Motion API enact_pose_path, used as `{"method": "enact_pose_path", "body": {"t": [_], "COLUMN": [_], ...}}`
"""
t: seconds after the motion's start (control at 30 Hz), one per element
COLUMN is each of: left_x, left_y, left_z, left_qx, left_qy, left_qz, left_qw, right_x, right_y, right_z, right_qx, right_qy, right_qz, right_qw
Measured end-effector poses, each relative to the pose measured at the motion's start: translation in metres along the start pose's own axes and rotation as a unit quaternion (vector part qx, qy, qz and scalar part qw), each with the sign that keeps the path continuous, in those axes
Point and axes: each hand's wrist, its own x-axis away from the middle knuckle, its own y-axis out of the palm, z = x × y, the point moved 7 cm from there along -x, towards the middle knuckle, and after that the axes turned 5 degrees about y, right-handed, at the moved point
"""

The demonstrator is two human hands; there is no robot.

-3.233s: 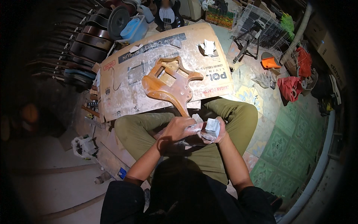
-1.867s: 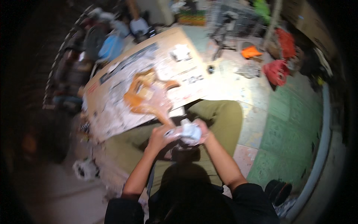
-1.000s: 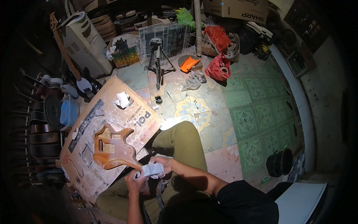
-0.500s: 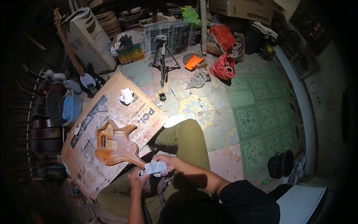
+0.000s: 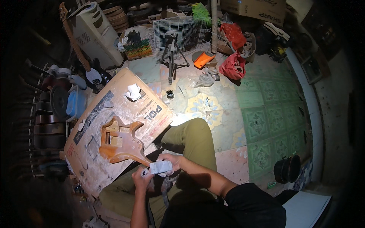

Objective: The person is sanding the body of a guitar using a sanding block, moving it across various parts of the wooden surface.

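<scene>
Low near the frame's middle, I see the right hand (image 5: 174,161) with its grip closed round a pale block (image 5: 161,167). The left hand (image 5: 140,178) curls at its left end, grip unclear to me. A brown guitar body (image 5: 129,147) lies on cardboard (image 5: 123,78) left of centre.

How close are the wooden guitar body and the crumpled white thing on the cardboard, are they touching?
Apart. The head view shows a stretch of cardboard between the guitar body and the crumpled white thing.
</scene>
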Motion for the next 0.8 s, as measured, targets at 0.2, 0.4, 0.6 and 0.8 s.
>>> {"method": "enact_pose_path", "body": {"t": [0.2, 0.4, 0.6, 0.8], "left_x": [0.0011, -0.0009, 0.0022, 0.0033], "left_y": [0.0016, -0.0014, 0.0026, -0.0005], "left_z": [0.0083, 0.0089, 0.0038, 0.0084], "left_qx": [-0.036, -0.002, -0.031, -0.030], "left_qy": [0.016, -0.013, 0.026, 0.015], "left_qz": [-0.022, 0.023, 0.000, 0.038], "left_qw": [0.999, 1.000, 0.999, 0.999], "right_x": [0.0018, 0.0024, 0.0039, 0.0020], "right_y": [-0.0007, 0.0030, 0.0006, 0.0023], "right_z": [-0.0018, -0.0030, -0.0043, -0.0042], "right_qx": [0.000, 0.012, 0.008, 0.021], "right_qy": [-0.011, -0.015, -0.016, -0.018], "right_qz": [0.001, -0.008, 0.019, -0.004], "right_qw": [1.000, 1.000, 1.000, 1.000]}}
